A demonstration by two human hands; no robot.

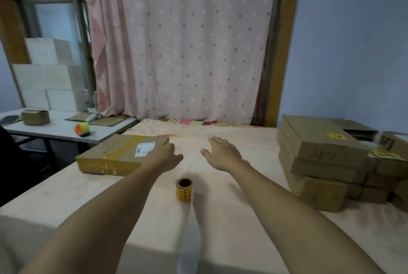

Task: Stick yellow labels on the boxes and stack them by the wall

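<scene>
label roll (184, 190) stands upright; taped box (119, 156) lies just beside left hand (169, 154)

box (120, 156) left, label roll (184, 190) centre, stack (318, 163) right

Flat taped cardboard box (119, 156) at left, yellow label roll (184, 190) upright mid-surface, box stack (320, 163) (yellow sticker on top) at right

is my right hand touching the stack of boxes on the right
Apart. The head view shows a wide strip of bare pink cloth between the right hand and the stack of boxes.
</scene>
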